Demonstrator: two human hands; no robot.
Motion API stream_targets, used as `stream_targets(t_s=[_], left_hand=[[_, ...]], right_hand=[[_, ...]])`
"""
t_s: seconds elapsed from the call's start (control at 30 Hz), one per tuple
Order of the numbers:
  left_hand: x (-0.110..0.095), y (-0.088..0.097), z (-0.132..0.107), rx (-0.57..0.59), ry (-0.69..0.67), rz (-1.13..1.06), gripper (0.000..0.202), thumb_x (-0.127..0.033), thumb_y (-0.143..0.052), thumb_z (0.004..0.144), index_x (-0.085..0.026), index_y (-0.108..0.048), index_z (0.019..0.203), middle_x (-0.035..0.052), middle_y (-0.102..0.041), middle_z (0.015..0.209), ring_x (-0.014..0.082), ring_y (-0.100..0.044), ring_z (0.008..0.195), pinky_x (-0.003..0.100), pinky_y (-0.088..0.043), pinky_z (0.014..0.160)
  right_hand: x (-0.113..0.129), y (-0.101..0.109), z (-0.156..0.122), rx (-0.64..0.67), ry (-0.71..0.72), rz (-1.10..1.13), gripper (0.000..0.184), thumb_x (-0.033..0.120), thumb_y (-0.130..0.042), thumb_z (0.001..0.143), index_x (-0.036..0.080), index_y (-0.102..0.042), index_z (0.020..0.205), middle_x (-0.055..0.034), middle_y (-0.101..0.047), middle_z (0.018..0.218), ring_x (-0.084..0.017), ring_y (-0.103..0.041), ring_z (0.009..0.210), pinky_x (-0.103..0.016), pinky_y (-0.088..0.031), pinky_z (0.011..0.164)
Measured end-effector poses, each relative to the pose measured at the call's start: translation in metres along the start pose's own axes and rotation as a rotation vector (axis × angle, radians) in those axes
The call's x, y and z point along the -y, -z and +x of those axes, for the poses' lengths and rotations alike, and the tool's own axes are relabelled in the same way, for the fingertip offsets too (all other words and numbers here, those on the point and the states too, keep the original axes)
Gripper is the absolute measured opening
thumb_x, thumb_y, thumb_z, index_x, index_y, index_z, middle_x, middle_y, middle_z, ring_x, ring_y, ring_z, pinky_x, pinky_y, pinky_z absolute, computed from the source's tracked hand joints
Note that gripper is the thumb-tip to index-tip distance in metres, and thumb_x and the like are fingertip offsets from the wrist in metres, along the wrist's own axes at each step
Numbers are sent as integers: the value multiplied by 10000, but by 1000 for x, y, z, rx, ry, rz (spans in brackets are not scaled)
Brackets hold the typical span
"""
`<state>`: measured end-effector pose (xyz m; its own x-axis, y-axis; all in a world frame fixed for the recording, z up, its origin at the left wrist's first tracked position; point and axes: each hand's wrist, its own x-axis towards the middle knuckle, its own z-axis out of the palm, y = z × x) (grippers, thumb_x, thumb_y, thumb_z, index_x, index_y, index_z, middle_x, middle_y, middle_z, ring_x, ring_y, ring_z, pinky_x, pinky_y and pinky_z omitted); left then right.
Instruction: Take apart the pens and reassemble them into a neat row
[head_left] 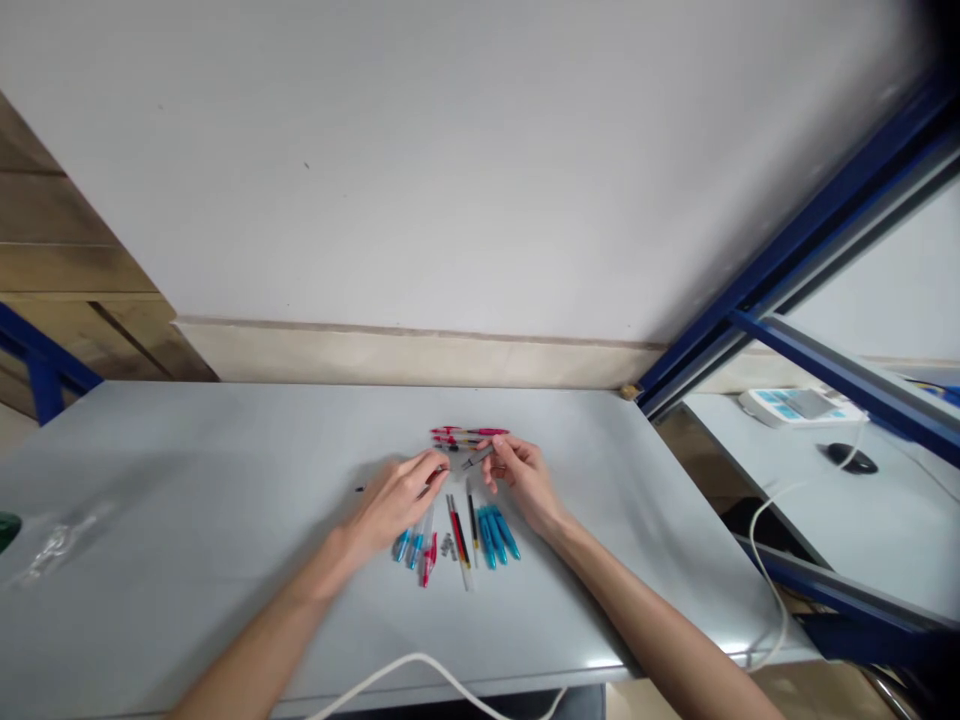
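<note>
My right hand [523,480] pinches a slim grey pen part [478,457], tilted with its thin end towards my left hand. My left hand [397,500] is closed, its fingertips together on a small, dark reddish piece [435,475] mostly hidden by the fingers. Below the hands lie red and black ink refills [459,530], a black-tipped refill [472,512] and a small heap of springs [448,546]. Several blue pen barrels [497,536] rest nearest my right hand. Clear parts with blue ends [409,546] and a red pen part [430,560] are under my left hand.
Beyond the hands, several red pens [472,432] lie in a row on the grey table [247,480]. Clear plastic [56,548] sits at the left. A white cable [420,658] loops over the front edge. Blue frame bars [720,280], a device [802,407] and a mouse [851,458] stand right.
</note>
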<state>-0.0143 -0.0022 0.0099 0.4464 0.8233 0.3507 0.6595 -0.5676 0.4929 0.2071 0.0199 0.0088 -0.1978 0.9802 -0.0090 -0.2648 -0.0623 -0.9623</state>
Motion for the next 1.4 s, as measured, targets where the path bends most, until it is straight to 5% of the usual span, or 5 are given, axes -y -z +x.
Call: stream_targets(t_s=[0.67, 0.8, 1.07, 1.27, 1.4], left_hand=[[3, 6, -1, -16, 45, -40, 171, -277, -426, 1054, -228, -584, 1013, 1, -683, 895, 140, -651, 722, 259, -492, 712], [1, 8, 0, 47, 4, 6, 183, -264, -427, 1053, -246, -543, 1193, 28, -702, 1043, 186, -697, 848, 295, -532, 751], [-14, -6, -1, 70, -113, 167, 646, -229, -499, 1000, -304, -203, 1570, 122, -550, 1374, 295, -646, 1146, 447, -597, 888], [-26, -15, -1, 42, -242, 116, 725, -181, -532, 967, -272, -174, 1591, 144, -452, 1456, 298, -520, 1322, 486, -523, 1073], [-27, -10, 1, -54, -280, 73, 702, -134, -481, 982, -278, -166, 1592, 145, -364, 1545, 275, -420, 1429, 479, -452, 1158]], right_hand=[[9, -5, -9, 83, 81, -166, 311, 452, -704, 899, 171, -753, 1023, -84, -772, 809, -206, -714, 683, -324, -584, 655], [5, -3, -12, 104, 151, -296, 252, 386, -676, 921, 191, -757, 1059, -70, -780, 842, -213, -725, 723, -334, -589, 695], [-1, -15, -25, 187, 495, -756, 238, 261, -515, 1006, 189, -741, 1028, -79, -760, 921, -201, -691, 796, -300, -515, 770], [-3, -12, -22, 61, 290, -830, 461, 349, -418, 1038, 175, -553, 634, 13, -536, 552, -122, -451, 510, -248, -364, 565], [-1, -9, -19, 21, 217, -710, 477, 436, -418, 1042, 186, -474, 639, 40, -442, 558, -107, -381, 524, -235, -318, 545]])
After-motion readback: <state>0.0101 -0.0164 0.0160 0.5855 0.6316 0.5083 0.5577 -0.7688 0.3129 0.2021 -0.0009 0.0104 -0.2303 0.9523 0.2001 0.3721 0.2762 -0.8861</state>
